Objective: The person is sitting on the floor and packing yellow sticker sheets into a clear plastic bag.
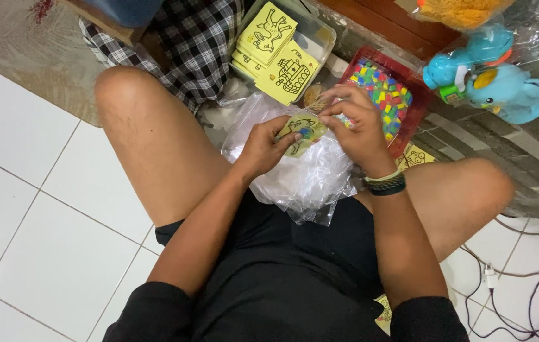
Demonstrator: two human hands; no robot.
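Note:
I sit on the floor with my legs folded. My left hand (pixel 262 147) holds a small yellow card (pixel 303 130) with a black line drawing, wrapped in a clear plastic bag. My right hand (pixel 353 120) pinches the top edge of the same bagged card. A pile of clear plastic bags (pixel 307 180) lies in my lap under both hands. A banded bracelet is on my right wrist.
A clear plastic box (pixel 322 39) of yellow drawing cards (pixel 280 58) stands ahead. A red tray (pixel 416 81) of small coloured pieces sits to its right. Blue toys in plastic wrap (pixel 503 85) lie at far right. Cables (pixel 522 278) trail on the white tiles at right.

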